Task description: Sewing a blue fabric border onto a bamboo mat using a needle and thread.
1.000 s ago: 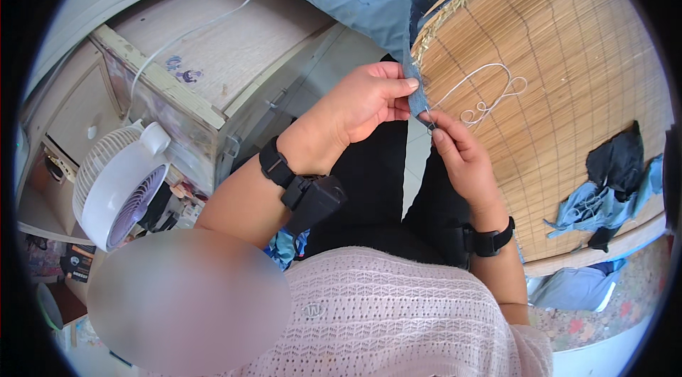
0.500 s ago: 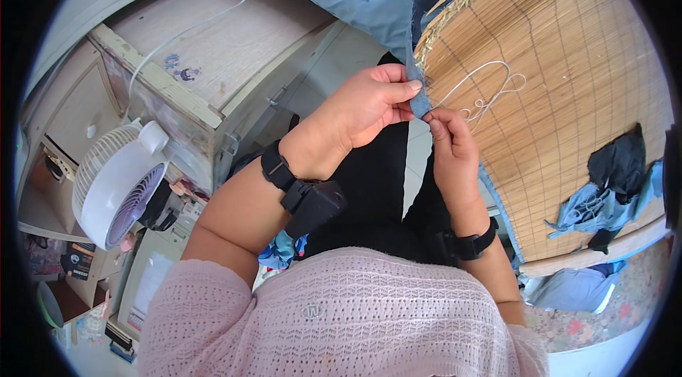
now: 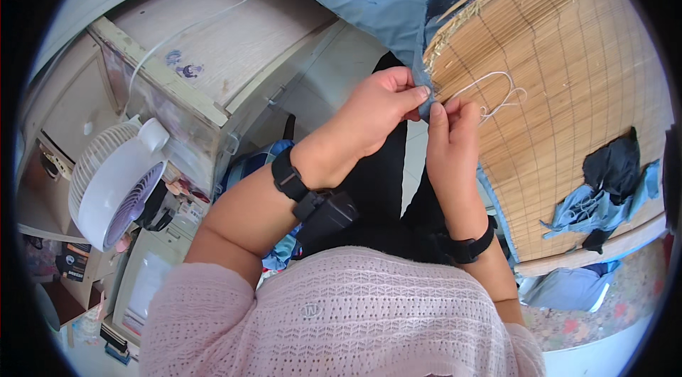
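My left hand (image 3: pixel 376 111) pinches the edge of a light blue cloth (image 3: pixel 369 1) that hangs down from the top of the view. My right hand (image 3: pixel 451 139) meets it fingertip to fingertip and pinches the same blue edge. A thin white thread (image 3: pixel 497 96) loops from between the fingers across a woven bamboo mat (image 3: pixel 568 93) on the right. Both wrists wear black bands. Whether a needle sits between the fingers is hidden.
A worn wooden table (image 3: pixel 213 57) with a white cable stands at the left. A white fan (image 3: pixel 117 182) sits below it. Dark and blue cloth scraps (image 3: pixel 604 185) lie on the mat's lower right. Black fabric (image 3: pixel 383 192) lies under my arms.
Both hands have stayed together on the blue cloth edge. The right fingers have shifted slightly up against the left fingertips, and the thread loop has barely moved.
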